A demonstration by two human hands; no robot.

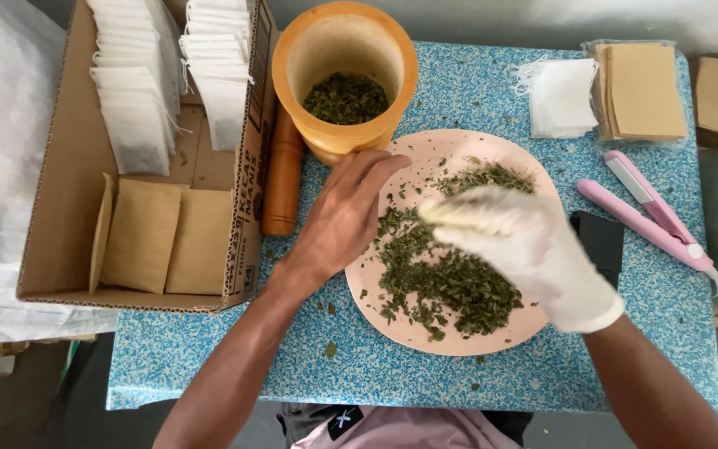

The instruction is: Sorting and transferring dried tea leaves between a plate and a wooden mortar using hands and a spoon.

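Observation:
A pink plate (pixel 459 345) heaped with dried green leaves (pixel 450 283) sits mid-table. My bare left hand (pixel 346 212) lies palm-down on the plate's left rim, fingers stretched together toward the leaves, and nothing shows in it. My right hand (pixel 525 249), in a white glove, hovers over the leaves. It is motion-blurred, its fingertips point left, and whether they pinch anything is unclear. Behind the plate stands an orange mortar (pixel 342 75) holding more crushed leaves, with a wooden pestle (pixel 282 175) lying beside it.
On the left is a cardboard box (pixel 60 208) with rows of white filter bags (pixel 135 91) and brown paper pouches (pixel 172 237). At the back right lie loose white bags (pixel 563 96) and brown pouches (pixel 641 91). A pink clamp-style sealer (pixel 654 216) and a black flat object (pixel 602 237) lie right of the plate.

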